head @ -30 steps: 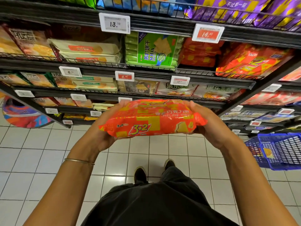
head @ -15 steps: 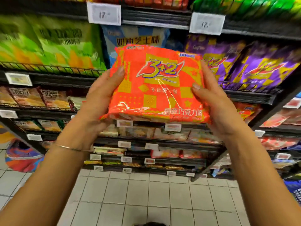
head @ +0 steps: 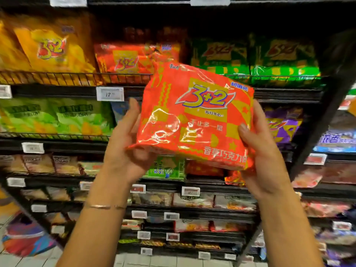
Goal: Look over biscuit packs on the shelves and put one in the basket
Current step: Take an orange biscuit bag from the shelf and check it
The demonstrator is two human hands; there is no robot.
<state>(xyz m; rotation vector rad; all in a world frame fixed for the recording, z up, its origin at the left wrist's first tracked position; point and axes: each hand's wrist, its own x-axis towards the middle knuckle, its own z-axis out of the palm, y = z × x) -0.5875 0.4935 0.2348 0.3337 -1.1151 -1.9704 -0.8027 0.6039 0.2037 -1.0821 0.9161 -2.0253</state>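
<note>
I hold an orange and yellow "3+2" biscuit pack (head: pixel 194 116) up in front of the shelves, its printed face toward me and tilted to the right. My left hand (head: pixel 126 143) supports its lower left edge, fingers behind the pack. My right hand (head: pixel 260 149) grips its right edge, thumb on the front. Behind the pack a matching orange pack (head: pixel 125 58) stands on a wire shelf (head: pixel 77 78). The basket is out of view.
Shelves of biscuit packs fill the view: yellow packs (head: pixel 48 47) upper left, green packs (head: pixel 258 60) upper right, purple packs (head: pixel 283 124) at the right. White price tags (head: pixel 110 94) line the shelf edges. Tiled floor (head: pixel 34 261) shows at the bottom left.
The pack has risen from waist height to the upper shelves and turned face-on, then tilted right. My view has tipped up, and the blue basket has left the frame.
</note>
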